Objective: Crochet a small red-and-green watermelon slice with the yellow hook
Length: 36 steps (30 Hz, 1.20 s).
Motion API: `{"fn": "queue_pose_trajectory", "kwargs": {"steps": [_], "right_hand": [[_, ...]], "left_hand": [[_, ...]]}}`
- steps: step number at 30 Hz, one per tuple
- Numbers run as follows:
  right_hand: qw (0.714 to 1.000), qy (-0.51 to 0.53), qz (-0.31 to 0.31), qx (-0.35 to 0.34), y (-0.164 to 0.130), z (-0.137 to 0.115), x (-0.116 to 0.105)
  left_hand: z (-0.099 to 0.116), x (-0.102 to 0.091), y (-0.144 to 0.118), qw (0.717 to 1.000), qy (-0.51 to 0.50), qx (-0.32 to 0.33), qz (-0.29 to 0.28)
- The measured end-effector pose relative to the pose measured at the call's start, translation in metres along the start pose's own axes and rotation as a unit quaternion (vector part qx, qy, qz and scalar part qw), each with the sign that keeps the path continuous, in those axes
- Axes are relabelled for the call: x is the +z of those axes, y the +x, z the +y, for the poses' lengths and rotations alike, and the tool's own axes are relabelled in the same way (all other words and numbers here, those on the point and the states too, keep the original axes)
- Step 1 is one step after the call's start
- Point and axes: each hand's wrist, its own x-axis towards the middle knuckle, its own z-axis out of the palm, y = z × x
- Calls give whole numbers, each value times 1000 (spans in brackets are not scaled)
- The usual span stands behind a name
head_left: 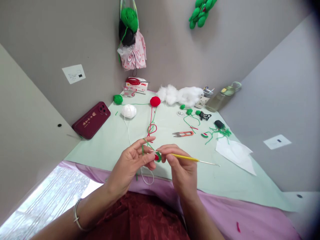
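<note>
My left hand (132,161) pinches a small red and green crochet piece (157,156), with green yarn looped over its forefinger. My right hand (178,163) grips a yellow-handled crochet hook (190,158) whose tip sits at the piece; the metal end points right. Red yarn runs from the piece up to a red yarn ball (155,101) on the pale green table (112,140). A white yarn strand hangs below my hands.
On the table lie a white yarn ball (129,111), a green yarn ball (118,99), thread snips (183,134), white stuffing (180,94), small green crochet bits (189,111), white paper (235,153) and a bottle (222,96). A dark red phone (91,119) leans at left.
</note>
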Motion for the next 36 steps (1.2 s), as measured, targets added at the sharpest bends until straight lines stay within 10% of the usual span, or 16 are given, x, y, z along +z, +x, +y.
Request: {"fn": "queue_pose_trajectory", "kwargs": {"steps": [20,29,36], "right_hand": [[993,93,-59,52,4,-1,-5],[993,-87,-40,-75,1,-4,-3],[999,3,18,-37,2,4,-1]], "left_hand": [[5,3,-4,1000,20,-2,-21],[1,1,-1,1000,18,15,6],[3,2,-2,999,28,13,-15]]}}
